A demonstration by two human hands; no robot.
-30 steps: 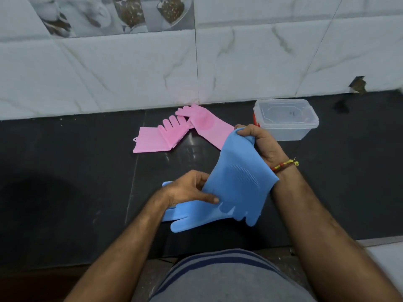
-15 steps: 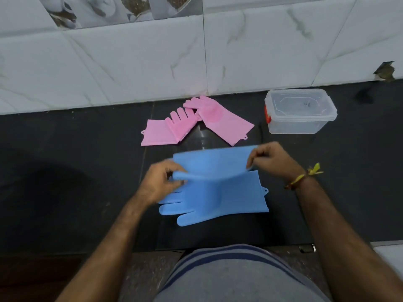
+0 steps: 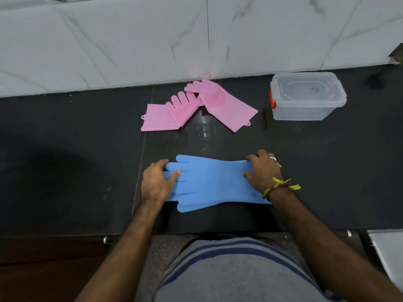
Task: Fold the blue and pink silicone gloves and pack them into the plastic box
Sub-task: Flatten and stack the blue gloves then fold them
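Nearest to me: my grey striped shirt [image 3: 235, 271] at the bench [image 3: 65, 171] edge, both forearms reaching fwd. Blue gloves [image 3: 209, 182] lie flat on the dark bench right in front of me, stacked one on the other, finger ends pointing left, cuffs to the right. My left hand [image 3: 157, 184] sits on the finger ends, fingers [image 3: 177, 172] loosely bent and pressing down, w/ thumb on top of the glove; not gripping anything. My right hand [image 3: 262, 171] rests on the cuff end, fingers spread & flat on the silicone, also just pressing. Yellow thread band [image 3: 281, 184] on that wrist.

Further back, well apart from the blue pair: two pink gloves [image 3: 196, 105], the left one folded over on itself, the right one flat & angled, their finger ends touching. To the right of them, near the wall, the clear plastic box [image 3: 307, 97] w/ red latch, lid on. Behind it all, marble-look wall tiles [image 3: 152, 40].
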